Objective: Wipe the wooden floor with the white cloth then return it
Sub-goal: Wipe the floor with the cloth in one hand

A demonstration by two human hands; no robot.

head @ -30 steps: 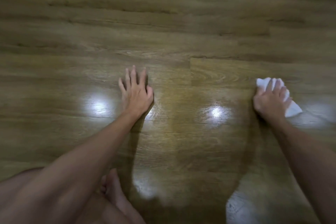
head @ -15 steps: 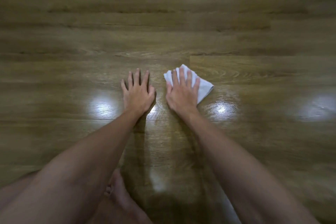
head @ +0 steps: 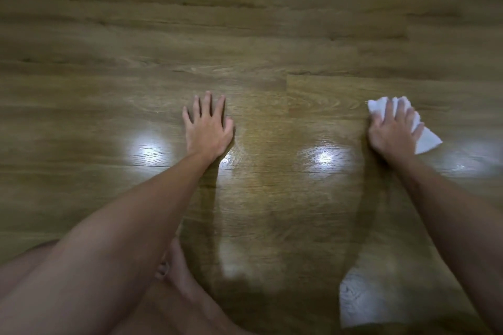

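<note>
The left hand (head: 208, 128) lies flat on the wooden floor (head: 245, 35), palm down, fingers straight and slightly spread, holding nothing. The right hand (head: 393, 130) presses down on the white cloth (head: 424, 139), fingers laid over it; blur hides whether they curl into the fabric. The cloth lies crumpled on the floor, far to the right of the left hand, its edges showing beyond the fingertips and to the right. Bright reflections (head: 148, 149) sit on the glossy planks near both hands. A bare foot (head: 177, 275) rests on the floor beneath the left forearm.
</note>
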